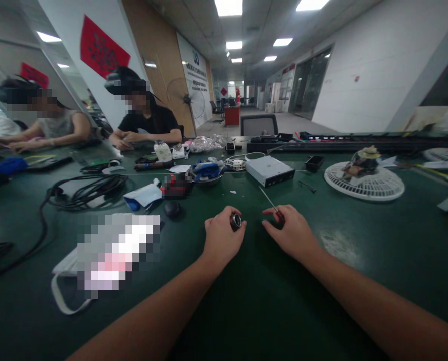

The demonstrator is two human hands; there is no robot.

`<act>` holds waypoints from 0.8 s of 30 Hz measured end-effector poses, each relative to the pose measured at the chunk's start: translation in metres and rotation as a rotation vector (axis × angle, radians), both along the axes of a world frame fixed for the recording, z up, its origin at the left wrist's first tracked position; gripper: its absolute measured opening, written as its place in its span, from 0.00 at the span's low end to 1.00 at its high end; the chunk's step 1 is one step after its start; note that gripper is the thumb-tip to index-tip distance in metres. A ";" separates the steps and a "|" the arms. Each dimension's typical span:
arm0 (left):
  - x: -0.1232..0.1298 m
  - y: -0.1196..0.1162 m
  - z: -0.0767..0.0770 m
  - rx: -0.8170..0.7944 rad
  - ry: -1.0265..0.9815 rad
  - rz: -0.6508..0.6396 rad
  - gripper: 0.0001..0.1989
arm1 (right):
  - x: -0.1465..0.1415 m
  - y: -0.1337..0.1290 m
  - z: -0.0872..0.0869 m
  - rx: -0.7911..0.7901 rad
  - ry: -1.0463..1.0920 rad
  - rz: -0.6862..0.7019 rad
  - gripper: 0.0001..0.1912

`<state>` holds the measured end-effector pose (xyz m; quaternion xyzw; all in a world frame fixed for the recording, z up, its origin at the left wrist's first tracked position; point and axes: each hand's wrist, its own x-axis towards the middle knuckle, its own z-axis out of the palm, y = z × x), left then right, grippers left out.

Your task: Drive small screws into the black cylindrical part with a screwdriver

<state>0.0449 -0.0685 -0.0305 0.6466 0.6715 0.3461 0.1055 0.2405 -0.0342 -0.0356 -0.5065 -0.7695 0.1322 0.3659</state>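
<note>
My left hand [221, 235] is closed round a short dark cylinder [236, 221] with a shiny metal ring at its end, facing right; its exact kind I cannot make out. To the right, my right hand [293, 233] grips a screwdriver [269, 199] by its reddish handle, and the thin metal shaft points away and up to the left. Thumb and index finger of this hand are apart in front of the handle. Both hands rest on or just over the green table [254, 296], with a gap between them. Beyond the screwdriver tip sits a silver disc drive [269, 170].
A white fan grille [364, 181] with a motor lies at right. A bowl [207, 178] of blue items, a mouse [173, 209], coiled black cables [86, 190] and a partly blurred white bag [67, 263] are at left. Two people in headsets sit across the table.
</note>
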 end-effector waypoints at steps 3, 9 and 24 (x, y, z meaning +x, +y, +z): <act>-0.001 0.000 -0.001 -0.009 -0.010 -0.040 0.11 | -0.002 0.002 -0.004 -0.060 -0.080 0.053 0.05; -0.001 0.000 -0.001 -0.046 0.029 -0.070 0.18 | 0.000 0.002 -0.001 -0.145 0.032 0.063 0.10; 0.003 0.000 0.000 0.026 0.074 -0.327 0.09 | 0.001 -0.007 0.004 -0.064 0.213 0.207 0.20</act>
